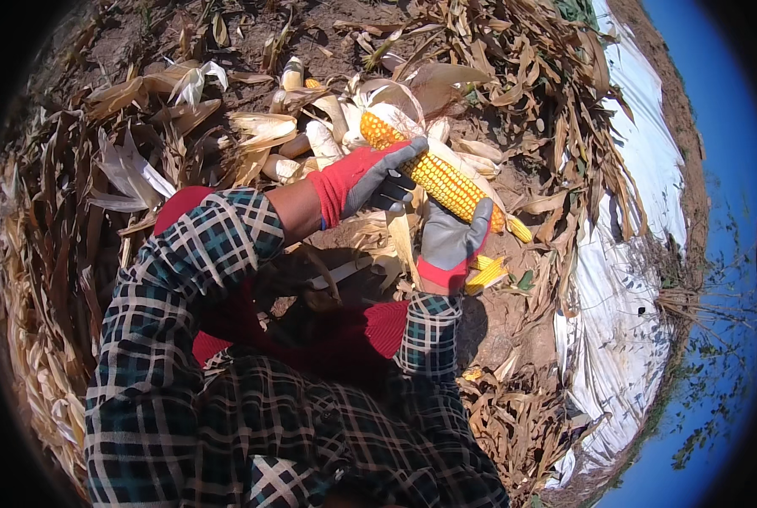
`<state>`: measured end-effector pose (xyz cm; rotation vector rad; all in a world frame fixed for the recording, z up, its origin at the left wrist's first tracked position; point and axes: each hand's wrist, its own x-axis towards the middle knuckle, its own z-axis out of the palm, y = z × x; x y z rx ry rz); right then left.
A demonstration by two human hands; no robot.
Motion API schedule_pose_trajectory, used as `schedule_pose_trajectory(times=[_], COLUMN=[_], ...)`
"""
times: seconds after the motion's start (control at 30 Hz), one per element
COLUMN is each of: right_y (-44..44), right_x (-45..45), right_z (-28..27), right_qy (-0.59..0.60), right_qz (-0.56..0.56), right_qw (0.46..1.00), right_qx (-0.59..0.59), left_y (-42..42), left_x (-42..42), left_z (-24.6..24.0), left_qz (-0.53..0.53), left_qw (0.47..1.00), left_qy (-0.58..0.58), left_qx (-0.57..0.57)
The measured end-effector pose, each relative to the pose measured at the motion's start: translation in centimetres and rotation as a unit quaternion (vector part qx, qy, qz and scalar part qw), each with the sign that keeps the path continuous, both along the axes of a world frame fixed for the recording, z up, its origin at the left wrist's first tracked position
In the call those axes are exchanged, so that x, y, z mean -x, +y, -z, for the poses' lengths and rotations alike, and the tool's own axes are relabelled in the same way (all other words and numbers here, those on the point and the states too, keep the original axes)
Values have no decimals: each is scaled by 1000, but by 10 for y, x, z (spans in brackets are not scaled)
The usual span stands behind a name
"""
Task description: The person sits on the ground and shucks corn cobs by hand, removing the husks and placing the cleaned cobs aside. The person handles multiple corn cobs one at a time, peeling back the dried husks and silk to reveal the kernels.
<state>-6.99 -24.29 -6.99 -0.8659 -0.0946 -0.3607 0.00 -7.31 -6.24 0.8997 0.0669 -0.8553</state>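
Both my hands wear red gloves with grey coated palms and fingers. Across the middle of the view lies a bare yellow corn ear [451,185], tilted down to the right. My left hand [369,178] holds its upper part, thumb across the kernels and dark fingertips curled below. Around the lower end my right hand [453,233] is closed, its thumb along the side. Pale husk [445,152] lies along the far side of the ear; whether it is still attached, I cannot tell.
Past my hands, several ears in husk [321,140] lie piled on the soil. Husked yellow ears [485,274] rest beside my right wrist. Dry stalks and leaves [531,70] heap at upper right, more [67,241] at left. White sheeting [613,317] runs along the right.
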Motion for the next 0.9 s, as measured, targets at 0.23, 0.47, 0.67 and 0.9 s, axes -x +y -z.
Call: schedule_pose_trajectory(times=[0.23, 0.47, 0.67, 0.9], right_y=[34, 43, 37, 51], right_x=[12, 26, 19, 6], right_z=[21, 62, 27, 10], right_qy=[42, 177, 111, 190], right_qz=[-195, 13, 8, -54], right_qw=[975, 750, 662, 824], right_qx=[97, 637, 741, 532], left_y=[39, 32, 27, 28], left_x=[-32, -12, -11, -8], left_z=[-22, -9, 0, -10], left_qz=[-293, -244, -187, -90], left_qw=[942, 866, 886, 908], left_qy=[-144, -311, -284, -291], left_qx=[82, -306, -316, -289])
